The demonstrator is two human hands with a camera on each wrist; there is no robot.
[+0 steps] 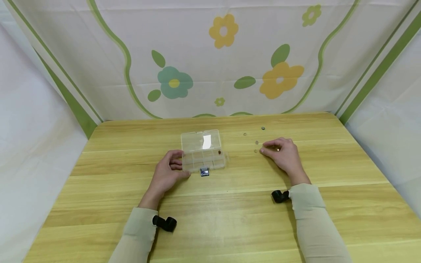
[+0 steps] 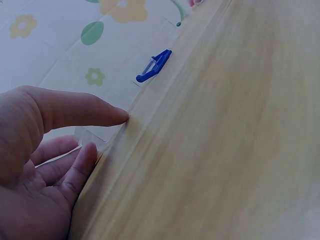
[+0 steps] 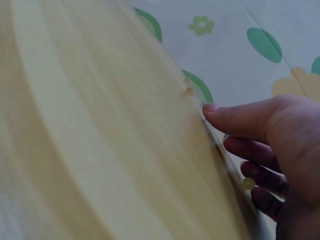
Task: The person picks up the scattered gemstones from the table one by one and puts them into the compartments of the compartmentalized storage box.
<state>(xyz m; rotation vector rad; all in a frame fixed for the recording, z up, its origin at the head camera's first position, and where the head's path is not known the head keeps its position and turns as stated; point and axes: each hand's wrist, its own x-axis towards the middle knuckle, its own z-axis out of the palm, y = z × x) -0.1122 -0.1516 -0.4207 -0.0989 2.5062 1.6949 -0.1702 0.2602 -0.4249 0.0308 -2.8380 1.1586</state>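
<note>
A clear plastic compartment box (image 1: 192,168) lies with its lid (image 1: 192,137) folded back and its blue latch (image 1: 204,172) toward me; one compartment holds a small brown bead (image 1: 219,152). My left hand (image 1: 166,173) grips the box's left end, thumb at the front corner and fingers behind. My right hand (image 1: 284,155) is low over the table, thumb and index tips close together beside a clear bead (image 1: 255,151). Another bead (image 3: 248,183) shows by its curled lower fingers. I cannot tell whether a bead sits between the fingertips.
Farther back lie two more clear beads, one of them a pale bead (image 1: 245,134), and a dark bead (image 1: 263,128). The wooden table (image 1: 230,226) ends at a flowered cloth (image 1: 204,102) behind; white cloth hangs at both sides.
</note>
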